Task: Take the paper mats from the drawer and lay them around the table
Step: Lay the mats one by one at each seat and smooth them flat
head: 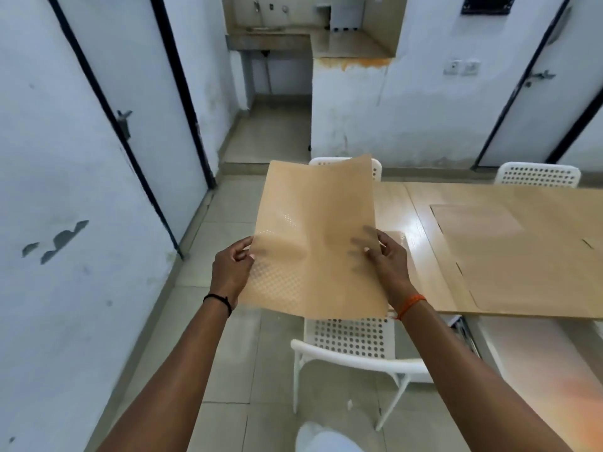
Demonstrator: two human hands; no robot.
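I hold a tan paper mat [318, 223] in the air before me, slightly bent, above the table's left end. My left hand [232, 268] pinches its left edge and my right hand [390, 257] grips its right edge, fingers showing through the thin sheet. The wooden table [424, 203] stretches to the right. Two more mats lie flat on it: one [476, 220] toward the far side and one [535, 278] along the near edge. No drawer can be made out for sure.
A white perforated chair [352, 340] stands under the held mat at the table's near left corner. Two more white chairs [538, 174] [377, 168] stand at the far side. A white wall with doors [98, 158] runs along the left, tiled floor between.
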